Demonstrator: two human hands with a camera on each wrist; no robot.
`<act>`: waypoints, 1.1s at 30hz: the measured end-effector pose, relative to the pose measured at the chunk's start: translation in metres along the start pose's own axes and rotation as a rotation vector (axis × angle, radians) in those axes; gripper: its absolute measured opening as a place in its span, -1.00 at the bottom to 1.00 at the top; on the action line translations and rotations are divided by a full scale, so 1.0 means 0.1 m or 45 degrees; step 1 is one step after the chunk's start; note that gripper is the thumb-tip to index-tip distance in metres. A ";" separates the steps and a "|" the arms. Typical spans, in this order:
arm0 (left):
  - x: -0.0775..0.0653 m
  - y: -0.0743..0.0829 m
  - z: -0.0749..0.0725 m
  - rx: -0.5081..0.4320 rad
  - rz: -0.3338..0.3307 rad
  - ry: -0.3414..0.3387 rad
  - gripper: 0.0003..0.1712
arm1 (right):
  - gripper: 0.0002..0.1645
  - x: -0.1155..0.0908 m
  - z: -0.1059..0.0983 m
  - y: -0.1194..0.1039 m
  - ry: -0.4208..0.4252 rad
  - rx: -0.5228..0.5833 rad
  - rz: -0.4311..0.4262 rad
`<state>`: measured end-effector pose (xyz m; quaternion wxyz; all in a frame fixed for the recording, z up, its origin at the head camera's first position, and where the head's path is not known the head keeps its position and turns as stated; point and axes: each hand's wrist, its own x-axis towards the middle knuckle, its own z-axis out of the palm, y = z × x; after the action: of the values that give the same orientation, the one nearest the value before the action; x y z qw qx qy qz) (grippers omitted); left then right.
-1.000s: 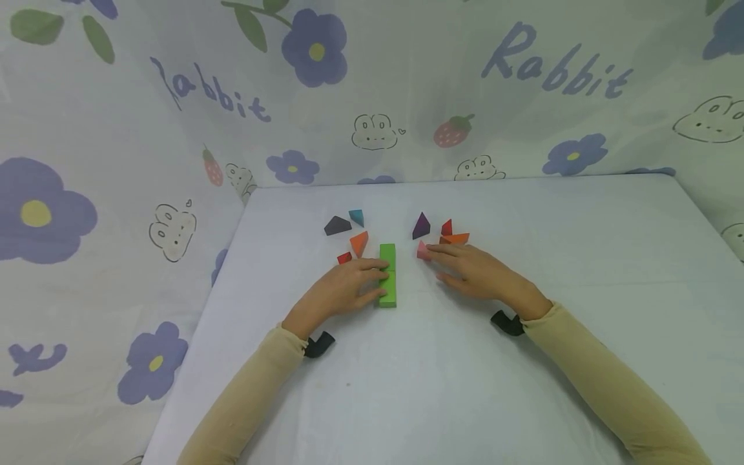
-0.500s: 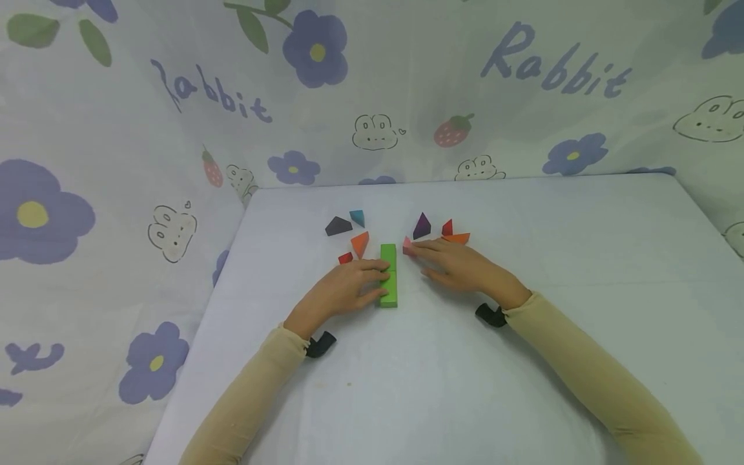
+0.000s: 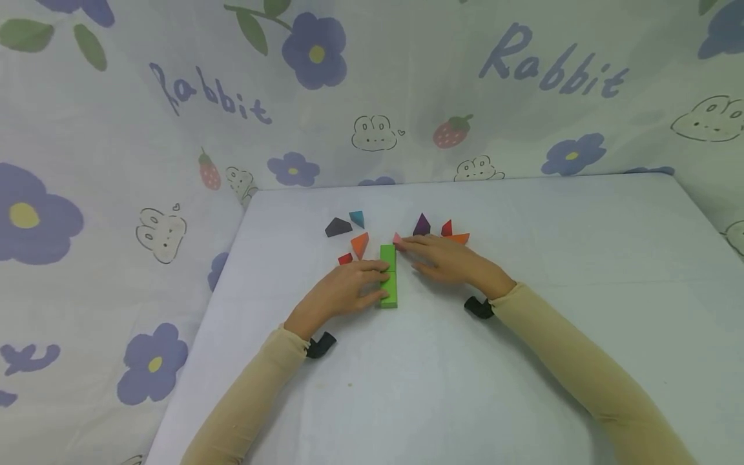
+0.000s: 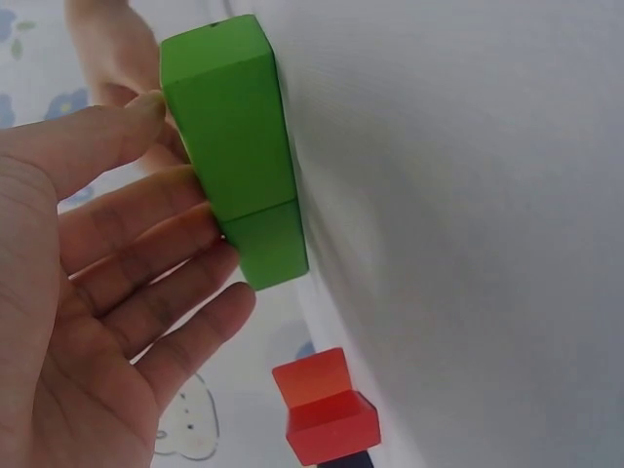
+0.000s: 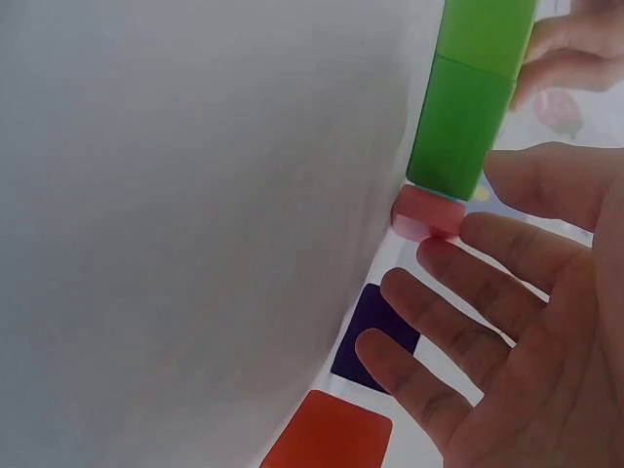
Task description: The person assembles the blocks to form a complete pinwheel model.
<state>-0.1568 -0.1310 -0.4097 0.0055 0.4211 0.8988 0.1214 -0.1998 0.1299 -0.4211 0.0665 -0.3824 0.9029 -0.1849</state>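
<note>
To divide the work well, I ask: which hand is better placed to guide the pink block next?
The right hand, probably: it touches the pink block, near the far end of the green blocks. The left hand is farther away, resting against the green blocks.

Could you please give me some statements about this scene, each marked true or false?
1. The left hand touches the green blocks. True.
2. The green blocks are stacked one atop the other. False: they lie end to end.
3. The right hand touches the pink piece. True.
4. The blue piece is right of the purple piece. False: the blue piece is left of the purple piece.
5. The head view shows two orange pieces. True.
</note>
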 end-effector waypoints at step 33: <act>0.01 0.00 -0.02 0.005 0.002 -0.001 -0.56 | -0.38 0.26 -0.02 -0.02 -0.053 0.092 -0.045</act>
<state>-0.1575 -0.1310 -0.4077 0.0050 0.4220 0.8987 0.1194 -0.2177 0.1107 -0.4176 0.0957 -0.3994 0.8872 -0.2105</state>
